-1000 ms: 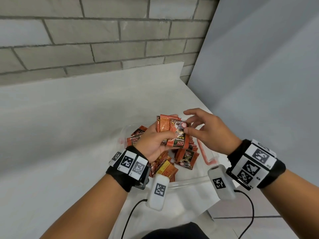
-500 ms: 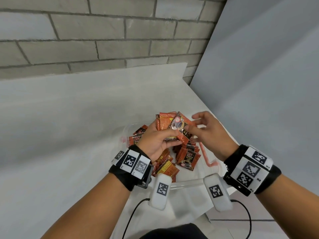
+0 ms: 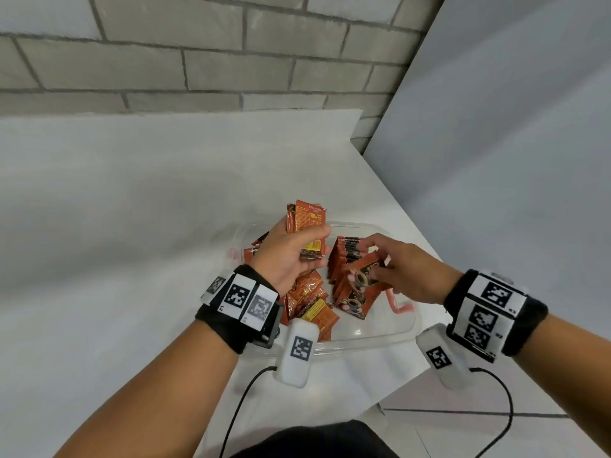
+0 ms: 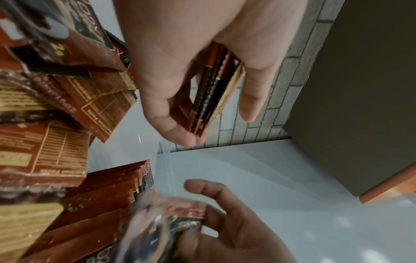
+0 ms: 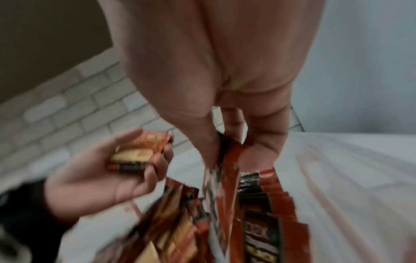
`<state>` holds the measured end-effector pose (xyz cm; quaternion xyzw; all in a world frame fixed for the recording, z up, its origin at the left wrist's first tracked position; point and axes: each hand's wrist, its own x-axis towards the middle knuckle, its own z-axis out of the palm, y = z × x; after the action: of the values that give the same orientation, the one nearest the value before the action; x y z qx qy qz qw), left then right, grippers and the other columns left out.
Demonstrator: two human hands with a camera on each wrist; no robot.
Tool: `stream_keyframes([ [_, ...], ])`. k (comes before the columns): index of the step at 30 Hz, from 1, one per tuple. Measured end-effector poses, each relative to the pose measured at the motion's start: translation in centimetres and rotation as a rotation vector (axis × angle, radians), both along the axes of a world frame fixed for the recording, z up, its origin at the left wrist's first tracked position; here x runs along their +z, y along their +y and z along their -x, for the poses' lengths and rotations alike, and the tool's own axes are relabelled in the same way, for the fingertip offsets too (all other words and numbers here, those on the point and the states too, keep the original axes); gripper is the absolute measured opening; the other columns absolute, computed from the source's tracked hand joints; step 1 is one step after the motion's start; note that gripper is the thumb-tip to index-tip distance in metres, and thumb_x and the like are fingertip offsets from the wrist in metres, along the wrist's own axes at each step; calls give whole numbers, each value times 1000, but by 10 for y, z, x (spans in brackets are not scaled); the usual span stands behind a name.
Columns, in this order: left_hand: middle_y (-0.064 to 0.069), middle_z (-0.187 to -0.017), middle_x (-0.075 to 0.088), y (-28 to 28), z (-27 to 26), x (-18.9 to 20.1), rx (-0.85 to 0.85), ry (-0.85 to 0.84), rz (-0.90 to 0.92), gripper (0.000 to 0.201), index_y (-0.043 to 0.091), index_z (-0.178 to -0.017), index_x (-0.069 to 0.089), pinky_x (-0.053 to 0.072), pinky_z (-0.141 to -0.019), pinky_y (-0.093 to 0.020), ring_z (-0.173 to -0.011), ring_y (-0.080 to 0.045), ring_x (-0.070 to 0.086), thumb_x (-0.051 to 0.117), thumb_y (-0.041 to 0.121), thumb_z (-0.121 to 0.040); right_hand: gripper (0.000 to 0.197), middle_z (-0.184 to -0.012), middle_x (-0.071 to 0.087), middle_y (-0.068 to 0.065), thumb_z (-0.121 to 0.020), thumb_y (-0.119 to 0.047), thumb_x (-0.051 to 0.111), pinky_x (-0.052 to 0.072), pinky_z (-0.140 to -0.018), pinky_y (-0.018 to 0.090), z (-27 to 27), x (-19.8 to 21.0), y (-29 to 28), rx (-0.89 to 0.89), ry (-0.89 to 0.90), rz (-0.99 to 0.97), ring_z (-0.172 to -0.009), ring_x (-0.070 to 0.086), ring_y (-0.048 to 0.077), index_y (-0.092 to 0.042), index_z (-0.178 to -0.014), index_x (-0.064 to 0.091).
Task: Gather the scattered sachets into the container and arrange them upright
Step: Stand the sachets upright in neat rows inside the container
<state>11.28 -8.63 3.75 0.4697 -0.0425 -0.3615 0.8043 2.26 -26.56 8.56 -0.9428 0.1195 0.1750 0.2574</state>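
A white table (image 3: 132, 226) holds a clear box (image 3: 373, 335) near its corner. Red packets (image 3: 345, 259) stand in a row inside the box, and more lie loose beside them. The left hand (image 3: 287, 259) holds a small stack of packets (image 3: 307, 226) above the box. The right hand (image 3: 403, 276) pinches one packet (image 3: 362, 282) by the row.

Both forearms are bare. Each wrist carries a black fabric band (image 3: 231, 328) faced with white square tags printed with black pixel codes. Under each wrist hangs a small white rounded box (image 3: 298, 352) bearing one such code, with a thin black cable (image 3: 243, 398) trailing from it. A dark garment (image 3: 317, 439) shows at the lower edge.
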Motion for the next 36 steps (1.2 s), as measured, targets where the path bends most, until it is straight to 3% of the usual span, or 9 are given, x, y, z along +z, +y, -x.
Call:
stream_keyframes([
  [6, -1, -85, 63, 1, 0, -1, -14, -22, -4, 23, 14, -105, 57, 52, -66, -31, -75, -18, 63, 67, 14, -84, 25, -76, 53, -12, -81, -10, 70, 53, -63, 30, -5, -16, 6, 98, 129, 209, -71, 58, 15, -26, -87, 52],
  [10, 0, -83, 64, 1, 0, -2, -15, -34, -2, 19, 16, -101, 58, 52, -66, -31, -73, -17, 64, 66, 13, -85, 21, -74, 55, -14, -80, -15, 73, 43, -59, 17, -8, -21, 7, 126, 168, 214, -67, 54, 3, -21, -98, 63],
  [12, 1, -82, 64, 1, 0, -2, -17, -33, -1, 18, 16, -100, 59, 52, -66, -31, -72, -17, 64, 67, 13, -85, 15, -72, 57, -10, -78, -15, 74, 45, -57, 18, -9, -24, 8, 156, 192, 238, -66, 57, 9, -21, -86, 63],
  [15, 1, -80, 65, 1, 0, -2, -26, -38, -3, 16, 17, -99, 60, 52, -67, -31, -72, -17, 64, 67, 13, -85, 21, -67, 50, -11, -77, -9, 73, 33, -50, 13, -9, -31, 9, 225, 226, 317, -60, 47, 6, -17, -74, 54],
  [18, 1, -80, 65, 1, 0, -1, -33, -40, -12, 16, 16, -98, 60, 52, -68, -32, -74, -17, 64, 67, 13, -85, 35, -76, 52, -3, -77, -12, 75, 36, -54, 17, -13, -35, 12, 267, 279, 372, -71, 49, 14, -21, -63, 43],
  [22, 0, -82, 65, 1, 0, -1, -34, -38, -15, 15, 17, -98, 60, 52, -69, -32, -75, -18, 64, 67, 13, -85, 15, -87, 59, 4, -81, -18, 71, 46, -65, 28, -14, -35, 19, 329, 342, 512, -79, 57, 23, -12, -81, 57],
  [24, 0, -83, 65, 1, 0, -1, -35, -37, -12, 16, 17, -99, 60, 52, -69, -32, -75, -18, 64, 66, 13, -85, 10, -86, 59, 5, -83, -15, 65, 46, -60, 28, -13, -34, 21, 364, 318, 590, -75, 57, 23, -8, -90, 60],
  [27, -1, -83, 65, 1, 0, -1, -35, -35, -10, 16, 16, -99, 60, 52, -69, -32, -75, -17, 64, 66, 14, -85, 3, -79, 50, 2, -85, -10, 57, 34, -49, 24, -14, -32, 22, 375, 249, 653, -69, 49, 22, -10, -88, 55],
  [36, -2, -85, 65, 1, 0, -3, -33, -36, -28, 20, 15, -103, 60, 53, -68, -32, -76, -18, 65, 67, 15, -84, 4, -83, 51, 3, -89, -14, 52, 40, -59, 29, -11, -35, 20, 402, 184, 673, -71, 50, 22, -12, -93, 52],
])
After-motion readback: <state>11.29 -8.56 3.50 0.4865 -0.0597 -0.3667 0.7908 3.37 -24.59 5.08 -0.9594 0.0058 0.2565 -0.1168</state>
